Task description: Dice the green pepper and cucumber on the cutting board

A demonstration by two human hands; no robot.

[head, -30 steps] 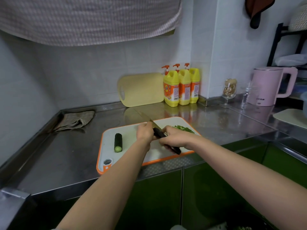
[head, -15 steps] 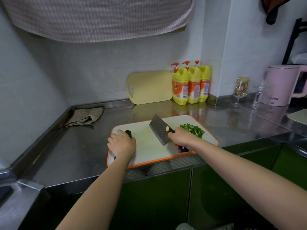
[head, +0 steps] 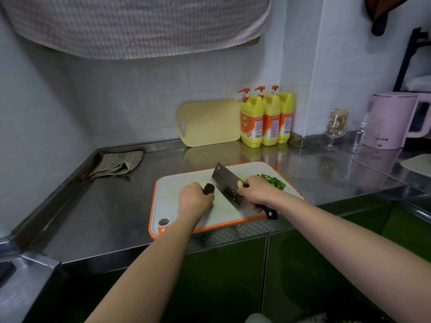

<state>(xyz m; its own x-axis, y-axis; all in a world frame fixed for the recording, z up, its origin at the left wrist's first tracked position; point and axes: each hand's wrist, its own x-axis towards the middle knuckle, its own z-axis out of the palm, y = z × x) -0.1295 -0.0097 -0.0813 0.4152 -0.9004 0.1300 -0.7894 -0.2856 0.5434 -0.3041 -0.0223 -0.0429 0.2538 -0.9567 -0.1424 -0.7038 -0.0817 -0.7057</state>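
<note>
A white cutting board (head: 168,194) with an orange rim lies on the steel counter. My left hand (head: 194,200) grips a short dark green cucumber piece (head: 208,189) near the board's middle; only its far end shows past my fingers. My right hand (head: 255,193) holds the black handle of a cleaver (head: 227,186), whose wide blade is tilted just right of the cucumber with its edge near the board. A heap of diced green pepper (head: 272,181) sits at the board's far right, partly behind my right hand.
A yellow board (head: 210,122) leans on the wall beside three yellow detergent bottles (head: 265,120). A folded cloth (head: 116,163) lies at the back left. A glass (head: 335,127) and a pink kettle (head: 394,120) stand to the right. A cloth hangs overhead.
My left hand went to the cucumber piece at the board's left, took hold of it and brought it to the middle. The cleaver came up and now sits beside it.
</note>
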